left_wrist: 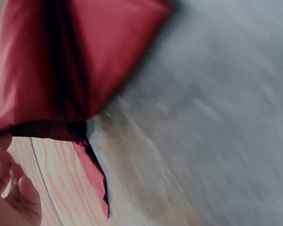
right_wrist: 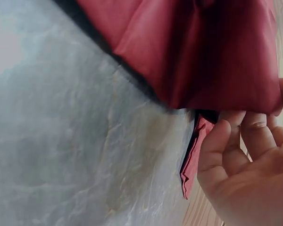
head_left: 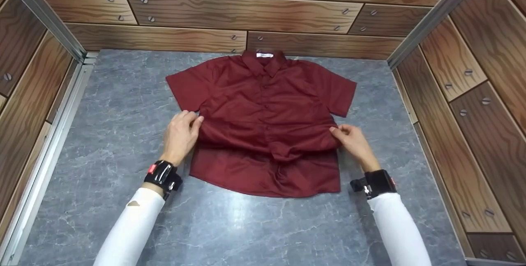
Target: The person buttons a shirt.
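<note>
A dark red short-sleeved shirt (head_left: 263, 105) lies front up, its collar toward the back wall and its buttons down the middle. The front layer sags in a fold across the lower body, and the back hem shows flat beneath it. My left hand (head_left: 181, 134) pinches the shirt's left side edge just below the sleeve. On the opposite side my right hand (head_left: 354, 142) pinches the other edge between thumb and fingers. Both wrist views show the red cloth (left_wrist: 42, 66) raised at the fingertips, with a sleeve (right_wrist: 196, 150) hanging beyond it.
The shirt is on a grey marbled tabletop (head_left: 238, 229). Wood-patterned panels stand at the back (head_left: 242, 7) and along both sides. Metal rails (head_left: 45, 163) run along the left edge and up the corners.
</note>
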A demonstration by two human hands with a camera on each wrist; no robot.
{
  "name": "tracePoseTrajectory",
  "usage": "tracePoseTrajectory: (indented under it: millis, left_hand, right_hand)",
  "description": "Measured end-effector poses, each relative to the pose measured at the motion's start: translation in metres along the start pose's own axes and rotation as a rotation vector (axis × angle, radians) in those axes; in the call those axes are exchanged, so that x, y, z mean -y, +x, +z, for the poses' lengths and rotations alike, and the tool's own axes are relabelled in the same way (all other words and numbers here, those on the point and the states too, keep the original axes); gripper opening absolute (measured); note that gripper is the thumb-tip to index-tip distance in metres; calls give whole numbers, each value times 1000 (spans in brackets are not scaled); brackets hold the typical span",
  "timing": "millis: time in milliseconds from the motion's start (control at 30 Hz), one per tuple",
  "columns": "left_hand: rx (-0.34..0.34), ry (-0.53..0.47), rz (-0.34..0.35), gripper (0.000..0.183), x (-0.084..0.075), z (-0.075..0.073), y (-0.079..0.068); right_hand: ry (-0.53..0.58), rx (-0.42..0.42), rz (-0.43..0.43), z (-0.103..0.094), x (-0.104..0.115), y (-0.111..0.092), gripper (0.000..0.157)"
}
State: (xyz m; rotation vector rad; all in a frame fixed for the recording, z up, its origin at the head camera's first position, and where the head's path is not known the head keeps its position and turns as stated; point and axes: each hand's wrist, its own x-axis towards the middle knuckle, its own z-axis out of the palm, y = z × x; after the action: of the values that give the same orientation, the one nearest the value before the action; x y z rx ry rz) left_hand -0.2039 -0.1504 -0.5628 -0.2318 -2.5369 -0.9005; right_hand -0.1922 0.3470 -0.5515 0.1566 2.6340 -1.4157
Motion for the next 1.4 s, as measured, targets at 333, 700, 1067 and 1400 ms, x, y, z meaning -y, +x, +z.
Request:
tracePoseTrajectory:
  millis: [333, 700, 1067, 1400]
  left_hand:
    - [123, -479, -432, 32, 0, 3, 7]
    - [326, -815, -395, 56, -4, -15, 4]
    - [208, -767, -367, 16, -20, -32, 4]
    - [163, -848, -348, 18, -15, -25, 3]
  right_hand:
    - [67, -47, -3, -3, 25, -9, 33]
    - [196, -32, -40, -3, 10, -6, 43]
    - [240, -103, -223, -5, 33, -22, 21]
    - [266, -84, -255, -5, 28, -22, 27]
